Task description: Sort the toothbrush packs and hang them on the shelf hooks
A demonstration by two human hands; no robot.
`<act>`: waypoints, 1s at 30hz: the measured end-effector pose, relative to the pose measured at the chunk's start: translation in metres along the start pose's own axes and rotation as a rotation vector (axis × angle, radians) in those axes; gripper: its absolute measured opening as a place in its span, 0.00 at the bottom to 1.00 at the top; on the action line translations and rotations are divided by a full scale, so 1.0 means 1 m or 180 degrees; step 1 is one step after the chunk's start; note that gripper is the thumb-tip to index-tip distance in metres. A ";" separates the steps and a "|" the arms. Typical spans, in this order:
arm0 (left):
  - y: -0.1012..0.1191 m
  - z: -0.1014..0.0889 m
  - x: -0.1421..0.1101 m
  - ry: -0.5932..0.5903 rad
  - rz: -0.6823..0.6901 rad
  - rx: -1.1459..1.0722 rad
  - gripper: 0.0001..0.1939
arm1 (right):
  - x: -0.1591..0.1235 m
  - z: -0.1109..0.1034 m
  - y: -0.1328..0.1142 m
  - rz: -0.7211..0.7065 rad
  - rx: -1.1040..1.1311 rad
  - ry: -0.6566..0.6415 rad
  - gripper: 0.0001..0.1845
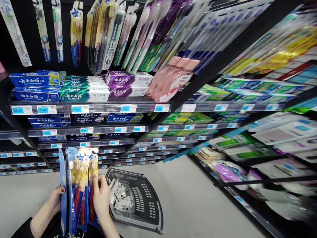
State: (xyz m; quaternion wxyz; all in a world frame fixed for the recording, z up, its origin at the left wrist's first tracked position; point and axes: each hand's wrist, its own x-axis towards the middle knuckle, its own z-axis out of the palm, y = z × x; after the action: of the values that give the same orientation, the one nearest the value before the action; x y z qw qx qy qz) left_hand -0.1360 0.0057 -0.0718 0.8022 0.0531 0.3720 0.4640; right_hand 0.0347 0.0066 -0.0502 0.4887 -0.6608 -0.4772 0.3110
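Several toothbrush packs [80, 185], blue and yellow cards with clear fronts over red and blue handles, are held upright in front of my body. My left hand [56, 198] grips their left edge, thumb against a blue card back. On the other side my right hand [101, 195] is closed on the rightmost pack, its thumb near the brush heads. The cards are fanned a little apart between both hands. A matching toothbrush pack [76, 33] hangs on a hook above the shelf.
A dark shopping basket [148, 198] with small white pieces inside stands on the grey floor [183, 198], right of my hands. Toothpaste boxes [84, 94] line the shelf ahead. More toothbrushes [138, 39] hang above it. Another stocked rack [247, 185] runs along the right.
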 end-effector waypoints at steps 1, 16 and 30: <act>0.000 0.000 0.000 0.0003 0.0017 -0.0008 0.12 | -0.001 0.003 0.001 -0.0040 0.0030 0.0007 0.16; -0.001 0.003 0.006 -0.0068 -0.0114 0.0065 0.14 | 0.006 0.005 0.001 -0.0213 -0.0058 -0.0213 0.12; -0.002 0.010 0.008 0.0181 0.0000 0.0174 0.11 | 0.003 0.045 -0.114 -0.1739 -0.2512 -0.0284 0.10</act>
State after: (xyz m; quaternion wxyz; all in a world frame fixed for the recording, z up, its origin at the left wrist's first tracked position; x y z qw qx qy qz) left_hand -0.1260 0.0138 -0.0701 0.7896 0.0618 0.4072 0.4549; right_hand -0.0402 0.0328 0.0424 0.2435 -0.6323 -0.7354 -0.0056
